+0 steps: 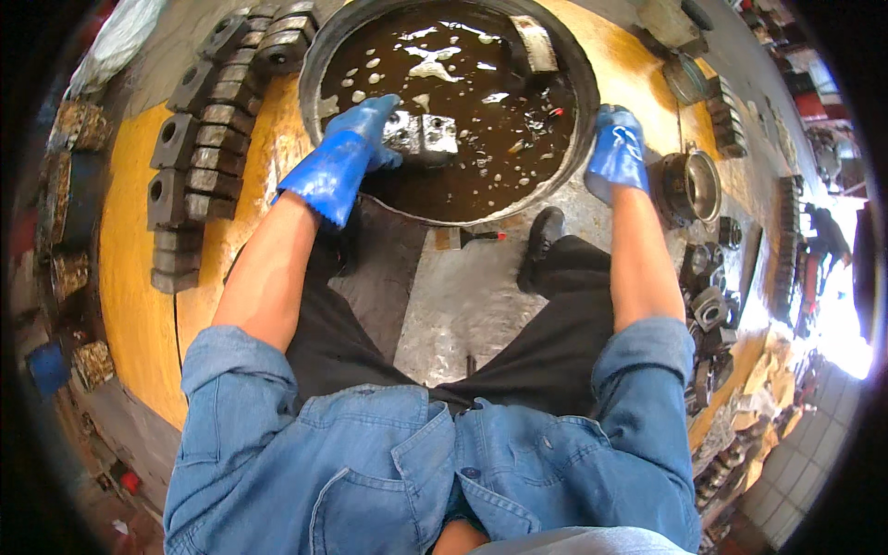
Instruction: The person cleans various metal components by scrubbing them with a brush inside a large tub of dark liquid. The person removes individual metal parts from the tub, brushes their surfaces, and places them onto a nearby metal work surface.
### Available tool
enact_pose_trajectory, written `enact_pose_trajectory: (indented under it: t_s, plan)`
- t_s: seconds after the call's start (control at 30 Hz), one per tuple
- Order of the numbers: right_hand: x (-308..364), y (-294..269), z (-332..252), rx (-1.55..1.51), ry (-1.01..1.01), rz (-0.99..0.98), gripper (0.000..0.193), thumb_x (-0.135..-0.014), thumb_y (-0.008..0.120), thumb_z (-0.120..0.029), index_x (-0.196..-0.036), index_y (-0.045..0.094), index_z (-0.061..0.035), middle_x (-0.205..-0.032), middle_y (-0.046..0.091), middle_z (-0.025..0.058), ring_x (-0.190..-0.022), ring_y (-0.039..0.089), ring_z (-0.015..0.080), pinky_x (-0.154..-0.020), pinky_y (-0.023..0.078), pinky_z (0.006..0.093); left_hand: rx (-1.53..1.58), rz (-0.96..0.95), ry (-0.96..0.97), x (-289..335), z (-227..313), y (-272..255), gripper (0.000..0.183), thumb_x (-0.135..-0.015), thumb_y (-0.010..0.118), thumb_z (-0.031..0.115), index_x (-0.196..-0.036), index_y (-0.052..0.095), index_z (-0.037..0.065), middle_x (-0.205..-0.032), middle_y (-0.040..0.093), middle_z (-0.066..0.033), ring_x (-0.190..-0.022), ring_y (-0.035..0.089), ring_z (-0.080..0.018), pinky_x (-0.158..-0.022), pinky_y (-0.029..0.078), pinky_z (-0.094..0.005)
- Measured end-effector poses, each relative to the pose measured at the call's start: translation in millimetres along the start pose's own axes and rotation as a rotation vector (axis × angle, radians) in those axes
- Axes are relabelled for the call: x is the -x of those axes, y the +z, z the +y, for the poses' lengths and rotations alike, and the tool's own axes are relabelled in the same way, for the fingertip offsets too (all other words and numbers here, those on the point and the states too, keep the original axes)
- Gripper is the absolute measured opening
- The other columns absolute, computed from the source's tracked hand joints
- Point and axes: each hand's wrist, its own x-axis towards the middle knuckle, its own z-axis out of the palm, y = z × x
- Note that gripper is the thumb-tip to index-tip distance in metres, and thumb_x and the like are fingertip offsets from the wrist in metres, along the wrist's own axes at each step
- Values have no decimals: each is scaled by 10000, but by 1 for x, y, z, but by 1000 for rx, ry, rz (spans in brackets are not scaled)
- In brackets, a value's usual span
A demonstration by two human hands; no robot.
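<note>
As I am watching from the head view, the person's blue-gloved left hand [363, 129] is reaching over the near-left edge of the round basin [587, 83] and closing around the left end of a metal block [438, 135]. That block is sitting left of the basin's middle, partly sunk in dark liquid [490, 180]. The gloved right hand [618, 148] is hovering or resting just beside the basin's right edge; I cannot tell how its fingers are set. Another metal piece [535, 44] is leaning at the basin's far-right edge. Rows of blocks [217, 139] are standing along the left yellow board [134, 268].
</note>
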Motion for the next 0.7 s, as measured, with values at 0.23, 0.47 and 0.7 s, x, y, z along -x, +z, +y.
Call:
enact_pose_trajectory:
  t_s: [0.23,0.47,0.7]
  plan:
    - [72,-110,-62,-823,57,388,419,-1071,583,-403,-1222,747,-48,-1123,781,176,-912,771,267,-795,603,395,521,6,-12,-19,-36,13,1009,-734,967,272,-1566,443,42,-1433,635,-194,-1315,619,-314,-1115,498,-407]
    - [127,-112,-129,-1532,-97,-12,406,-1071,600,-397,-1233,735,-49,-1108,776,126,-885,736,202,-771,593,350,1137,77,-4,-14,-63,12,887,-904,823,438,-1574,425,15,-1437,624,-198,-1298,624,-280,-1082,522,-411]
    - [139,-115,-180,-1602,-193,-118,390,-1080,596,-394,-1224,732,-58,-1081,773,85,-856,702,158,-750,576,318,1304,146,7,14,-46,-8,786,-951,762,429,-1549,459,17,-1418,634,-200,-1283,632,-288,-1065,533,-414]
